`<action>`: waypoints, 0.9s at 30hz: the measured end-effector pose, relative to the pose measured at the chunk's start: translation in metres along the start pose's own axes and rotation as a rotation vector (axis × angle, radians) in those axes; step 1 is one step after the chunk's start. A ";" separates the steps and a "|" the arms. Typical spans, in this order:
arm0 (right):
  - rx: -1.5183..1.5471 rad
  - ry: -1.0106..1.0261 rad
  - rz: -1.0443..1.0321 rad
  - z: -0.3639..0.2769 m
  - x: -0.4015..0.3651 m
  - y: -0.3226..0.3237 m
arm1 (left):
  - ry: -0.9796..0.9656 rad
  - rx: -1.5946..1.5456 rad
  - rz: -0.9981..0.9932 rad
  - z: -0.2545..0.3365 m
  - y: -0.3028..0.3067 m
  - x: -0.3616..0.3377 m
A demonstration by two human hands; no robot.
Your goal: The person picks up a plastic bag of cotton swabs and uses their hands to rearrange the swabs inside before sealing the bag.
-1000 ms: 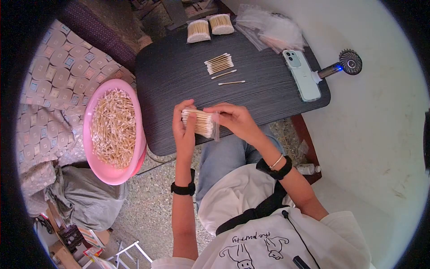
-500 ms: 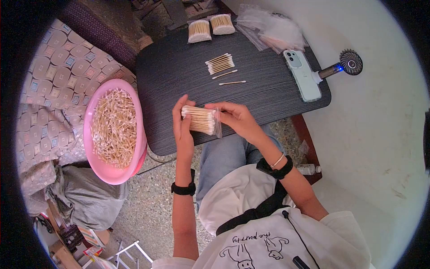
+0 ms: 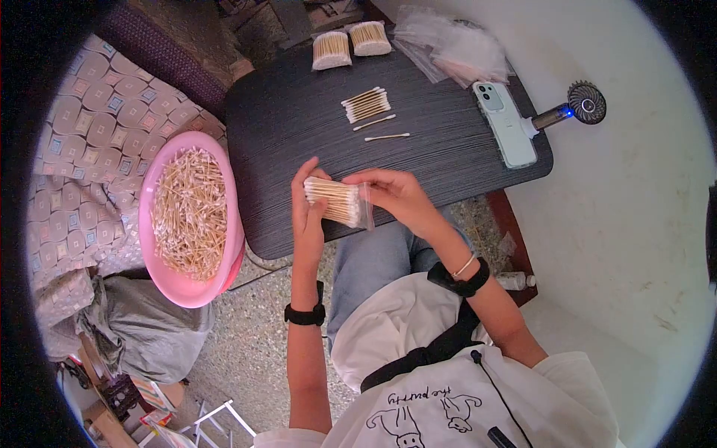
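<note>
Between my hands, over the table's near edge, is a clear plastic bag of cotton swabs [image 3: 334, 201]. My left hand [image 3: 307, 205] grips its left end, thumb on the near face. At the right end, where loose plastic sticks out, my right hand [image 3: 390, 196] pinches the bag with thumb and fingers. Farther back on the table lie a small row of cotton swabs [image 3: 367, 105] and two single swabs, one of them a loose cotton swab [image 3: 388, 137]. Two filled swab bags [image 3: 331, 50] stand at the far edge.
A pink basin [image 3: 231, 201] heaped with loose swabs is left of the dark table [image 3: 284, 112]. Empty clear bags [image 3: 463, 52] lie at the far right. A phone [image 3: 506, 127] and a small fan [image 3: 586, 102] are at the right edge, by a pale wall.
Both hands and the swab bag have shifted very slightly to the right. My grip on the bag looks the same.
</note>
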State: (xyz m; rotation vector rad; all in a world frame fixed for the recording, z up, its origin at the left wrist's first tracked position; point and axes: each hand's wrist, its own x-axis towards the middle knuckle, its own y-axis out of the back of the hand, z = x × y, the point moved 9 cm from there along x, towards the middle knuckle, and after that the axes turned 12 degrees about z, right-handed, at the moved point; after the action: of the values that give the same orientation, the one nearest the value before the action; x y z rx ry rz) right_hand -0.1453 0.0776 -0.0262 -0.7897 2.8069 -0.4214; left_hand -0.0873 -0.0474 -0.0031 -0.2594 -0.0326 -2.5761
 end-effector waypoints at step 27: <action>0.019 -0.004 -0.112 -0.001 0.002 -0.008 | 0.039 -0.032 0.000 -0.002 0.000 0.000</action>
State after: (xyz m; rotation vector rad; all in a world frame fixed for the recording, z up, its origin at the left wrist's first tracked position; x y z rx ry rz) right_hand -0.1437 0.0706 -0.0228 -0.9457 2.7596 -0.4630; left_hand -0.0881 -0.0475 -0.0049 -0.2211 0.0235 -2.5826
